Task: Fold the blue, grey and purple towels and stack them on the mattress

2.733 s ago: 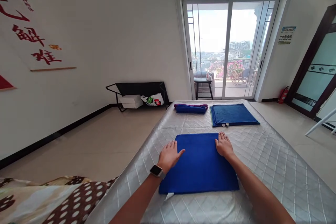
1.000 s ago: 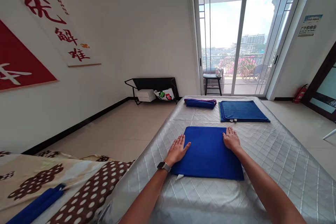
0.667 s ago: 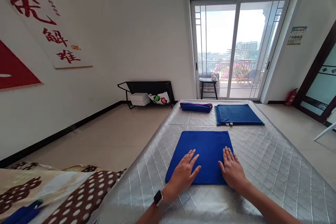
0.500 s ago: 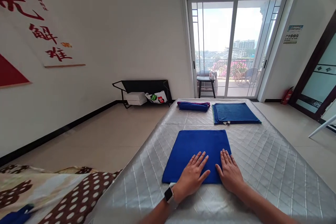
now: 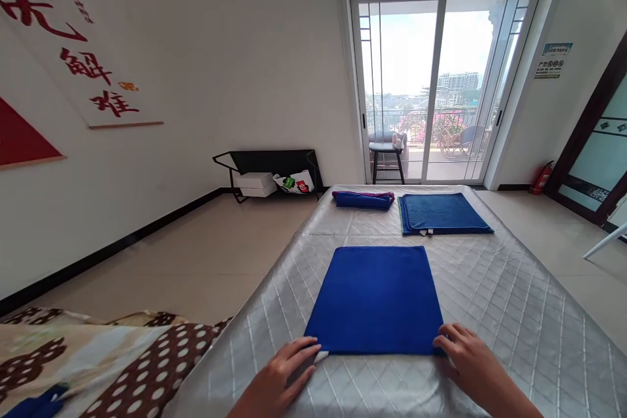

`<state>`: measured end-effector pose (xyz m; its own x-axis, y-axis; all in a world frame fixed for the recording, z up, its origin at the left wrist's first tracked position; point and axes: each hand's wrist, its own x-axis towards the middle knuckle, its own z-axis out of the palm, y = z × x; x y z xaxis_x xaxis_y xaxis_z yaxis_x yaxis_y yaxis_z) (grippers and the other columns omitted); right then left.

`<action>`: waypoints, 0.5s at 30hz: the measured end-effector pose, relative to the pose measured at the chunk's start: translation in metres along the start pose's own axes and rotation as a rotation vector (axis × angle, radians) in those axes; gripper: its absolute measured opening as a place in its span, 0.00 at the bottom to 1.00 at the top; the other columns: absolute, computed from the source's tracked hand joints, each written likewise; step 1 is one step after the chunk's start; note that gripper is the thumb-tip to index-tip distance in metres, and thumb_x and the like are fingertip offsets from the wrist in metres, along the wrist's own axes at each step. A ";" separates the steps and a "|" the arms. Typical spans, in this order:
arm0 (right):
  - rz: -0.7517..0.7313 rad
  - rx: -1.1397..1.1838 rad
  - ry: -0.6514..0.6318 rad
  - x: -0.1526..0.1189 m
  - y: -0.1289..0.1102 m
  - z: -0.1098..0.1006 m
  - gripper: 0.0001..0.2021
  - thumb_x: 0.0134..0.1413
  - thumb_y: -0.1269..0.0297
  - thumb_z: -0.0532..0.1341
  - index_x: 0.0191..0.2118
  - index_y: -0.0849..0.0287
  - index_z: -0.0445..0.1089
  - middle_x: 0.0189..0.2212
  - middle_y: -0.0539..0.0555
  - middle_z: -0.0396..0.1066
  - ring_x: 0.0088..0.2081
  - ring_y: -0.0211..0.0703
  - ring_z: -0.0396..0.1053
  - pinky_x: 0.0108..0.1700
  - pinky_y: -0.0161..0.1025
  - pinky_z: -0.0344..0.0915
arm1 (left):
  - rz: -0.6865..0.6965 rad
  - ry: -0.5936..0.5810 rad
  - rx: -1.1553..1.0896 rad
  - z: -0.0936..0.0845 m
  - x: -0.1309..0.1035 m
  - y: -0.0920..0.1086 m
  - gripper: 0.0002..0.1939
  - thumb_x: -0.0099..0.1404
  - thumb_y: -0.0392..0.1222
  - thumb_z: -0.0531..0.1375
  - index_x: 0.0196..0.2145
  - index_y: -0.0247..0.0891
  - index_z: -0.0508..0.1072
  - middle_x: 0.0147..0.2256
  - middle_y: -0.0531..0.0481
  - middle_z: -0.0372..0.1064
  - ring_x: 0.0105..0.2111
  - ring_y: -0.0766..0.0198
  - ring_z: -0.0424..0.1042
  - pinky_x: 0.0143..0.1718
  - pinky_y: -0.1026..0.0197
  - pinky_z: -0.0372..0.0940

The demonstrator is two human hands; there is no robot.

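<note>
A smooth blue cloth, folded into a flat square, lies on the silver quilted mattress cover. At its near left corner, beside a small white tag, my left hand rests its fingertips. Those fingers are stretched out, with the thumb apart. My right hand has its fingers curled over the near right corner of the cloth; its thumb is largely hidden.
Further back lie a rolled blue cloth and a flat stack of folded blue cloths. A brown polka-dot blanket is at lower left. Behind the bed are a black rack and a sliding glass door.
Both hands have drawn back from lying flat on the blue cloth to its near corners, the left going left and the right going right. The cloth now lies uncovered.
</note>
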<state>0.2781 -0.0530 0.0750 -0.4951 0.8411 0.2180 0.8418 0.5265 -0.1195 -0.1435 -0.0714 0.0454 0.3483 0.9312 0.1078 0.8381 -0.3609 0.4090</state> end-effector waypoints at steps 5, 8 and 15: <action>-0.083 -0.050 0.020 -0.010 0.011 0.002 0.14 0.57 0.80 0.58 0.38 0.52 0.75 0.35 0.50 0.76 0.37 0.40 0.74 0.38 0.35 0.69 | 0.094 0.100 0.064 -0.004 0.008 0.003 0.18 0.73 0.54 0.51 0.50 0.55 0.77 0.48 0.55 0.77 0.48 0.59 0.76 0.52 0.60 0.72; -0.142 -0.131 0.101 -0.011 0.011 0.008 0.14 0.57 0.81 0.57 0.35 0.54 0.73 0.33 0.49 0.75 0.34 0.39 0.73 0.35 0.35 0.68 | 0.174 0.128 0.085 -0.008 0.010 0.002 0.18 0.74 0.52 0.49 0.49 0.53 0.78 0.46 0.54 0.78 0.46 0.61 0.77 0.49 0.62 0.73; -0.204 -0.226 0.216 -0.008 0.009 0.011 0.12 0.55 0.83 0.57 0.35 0.56 0.68 0.30 0.49 0.73 0.29 0.39 0.73 0.30 0.34 0.67 | 0.324 0.260 0.147 -0.007 0.012 -0.004 0.17 0.75 0.48 0.49 0.46 0.45 0.77 0.41 0.51 0.78 0.42 0.62 0.78 0.45 0.63 0.75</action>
<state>0.2872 -0.0541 0.0610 -0.6211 0.6634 0.4173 0.7687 0.6195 0.1592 -0.1457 -0.0586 0.0517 0.5013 0.7442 0.4415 0.7607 -0.6221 0.1850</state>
